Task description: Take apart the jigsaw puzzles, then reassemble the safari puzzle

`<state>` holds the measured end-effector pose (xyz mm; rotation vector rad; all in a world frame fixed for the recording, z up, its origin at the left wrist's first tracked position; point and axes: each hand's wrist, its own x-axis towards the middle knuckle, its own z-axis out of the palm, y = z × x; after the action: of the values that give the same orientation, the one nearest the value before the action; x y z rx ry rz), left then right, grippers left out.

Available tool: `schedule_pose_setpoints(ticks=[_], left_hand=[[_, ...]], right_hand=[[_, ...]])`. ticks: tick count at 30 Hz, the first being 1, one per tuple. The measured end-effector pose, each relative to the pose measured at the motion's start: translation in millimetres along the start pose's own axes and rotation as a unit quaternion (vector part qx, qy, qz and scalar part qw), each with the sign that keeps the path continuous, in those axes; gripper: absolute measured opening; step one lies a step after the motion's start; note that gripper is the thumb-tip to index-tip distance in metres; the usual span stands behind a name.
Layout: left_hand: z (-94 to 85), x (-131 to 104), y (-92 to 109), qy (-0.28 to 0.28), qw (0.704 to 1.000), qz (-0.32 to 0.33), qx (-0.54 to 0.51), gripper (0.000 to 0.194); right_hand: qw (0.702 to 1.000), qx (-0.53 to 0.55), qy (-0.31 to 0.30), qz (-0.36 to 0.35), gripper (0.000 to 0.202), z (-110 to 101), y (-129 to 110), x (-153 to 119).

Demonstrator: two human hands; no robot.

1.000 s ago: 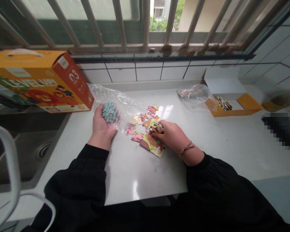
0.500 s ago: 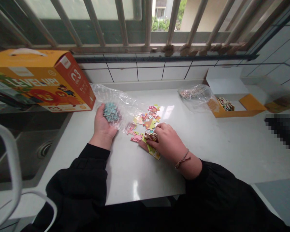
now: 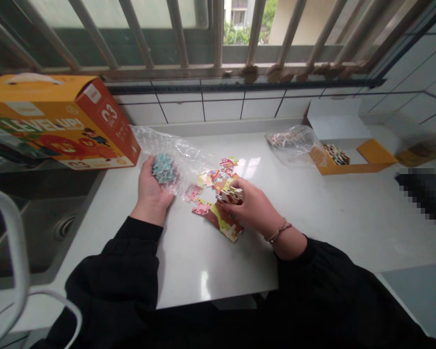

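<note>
1. Left hand [image 3: 150, 191] is cupping a clump of pale-blue jigsaw pieces [image 3: 163, 167], thumb pointing upward along its side, most fingers hidden.
2. Right hand [image 3: 256, 208] is reaching in from the lower right, pinching a small stack of jigsaw pieces [image 3: 229, 195] between thumb and fingers.
3. That stack is sitting over the printed jigsaw pieces [image 3: 223, 220] lying on the white counter [image 3: 203, 266]; cannot tell whether they are touching.
4. Clear plastic bag [image 3: 179, 148] is spreading beside the pale-blue clump.

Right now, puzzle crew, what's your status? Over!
Left hand: cupping blue pieces. Right hand: gripping a stack at the puzzle. Clear bag close by, crumpled beside loose pieces.
</note>
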<state>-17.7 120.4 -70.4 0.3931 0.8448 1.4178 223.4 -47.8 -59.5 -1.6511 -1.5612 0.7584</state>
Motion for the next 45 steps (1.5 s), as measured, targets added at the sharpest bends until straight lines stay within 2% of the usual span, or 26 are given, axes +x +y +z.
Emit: schedule_pose_setpoints(ticks=[3, 6, 8, 11, 13, 15, 18, 22, 25, 27, 30, 33, 36, 39, 40, 42, 45], left_hand=[[-2.1, 2, 0, -0.007, 1.0, 0.004, -0.001, 0.02], [-4.2, 4, -1, -0.011, 1.0, 0.006, -0.005, 0.019], [-5.1, 5, -1, -0.012, 1.0, 0.002, -0.009, 0.018], [-6.0, 6, -2, -0.017, 1.0, 0.0, -0.013, 0.017], [-6.4, 7, -2, -0.019, 1.0, 0.006, -0.014, 0.017], [-6.7, 7, -3, -0.019, 1.0, 0.009, -0.012, 0.018], [-6.7, 8, -3, -0.016, 1.0, 0.001, -0.004, 0.021], [-3.9, 5, -4, -0.01, 1.0, 0.008, -0.002, 0.022], [-0.3, 1, -3, -0.001, 1.0, 0.017, 0.002, 0.022], [1.6, 0, -2, 0.004, 1.0, 0.014, 0.01, 0.022], [2.9, -2, -1, 0.005, 1.0, 0.009, 0.019, 0.022], [3.3, -3, -1, 0.004, 1.0, 0.008, 0.016, 0.021], [3.3, -3, -1, 0.001, 1.0, 0.008, 0.014, 0.021], [2.1, -3, 0, -0.005, 1.0, 0.004, 0.016, 0.021], [1.2, -2, 0, -0.008, 1.0, 0.004, 0.017, 0.02], [-0.7, 0, 0, -0.015, 1.0, 0.008, 0.017, 0.02], [-3.5, 2, -1, -0.022, 1.0, 0.007, 0.017, 0.023]], right_hand=[[0.994, 0.1, 0.006, 0.049, 0.044, -22, 6, 4], [0.96, 0.27, 0.026, 0.072, 0.053, -42, 14, 8], [0.95, 0.296, 0.053, 0.089, 0.057, -52, 21, 10], [0.968, 0.2, 0.099, 0.11, 0.058, -60, 29, 12], [0.973, 0.191, 0.078, 0.1, 0.053, -58, 32, 13], [0.979, 0.18, 0.032, 0.086, 0.047, -50, 31, 12], [0.998, 0.027, 0.012, 0.06, 0.048, -28, 24, 10], [0.987, -0.16, 0.023, 0.008, 0.057, -1, 18, 8], [0.97, -0.241, 0.031, 0.011, 0.05, 3, 20, 7], [0.967, -0.254, 0.034, 0.009, 0.048, 1, 23, 7], [0.976, -0.215, 0.024, -0.007, 0.043, -3, 22, 7], [0.99, -0.138, 0.013, 0.013, 0.038, -7, 17, 8], [0.998, -0.002, 0.041, 0.042, 0.04, -16, 13, 10], [0.981, 0.179, 0.065, 0.046, 0.05, -33, 14, 13], [0.974, 0.217, 0.052, 0.045, 0.052, -40, 15, 13], [0.973, 0.227, -0.018, 0.045, 0.052, -54, 19, 11], [0.985, 0.089, -0.145, 0.036, 0.057, -66, 25, 4]])
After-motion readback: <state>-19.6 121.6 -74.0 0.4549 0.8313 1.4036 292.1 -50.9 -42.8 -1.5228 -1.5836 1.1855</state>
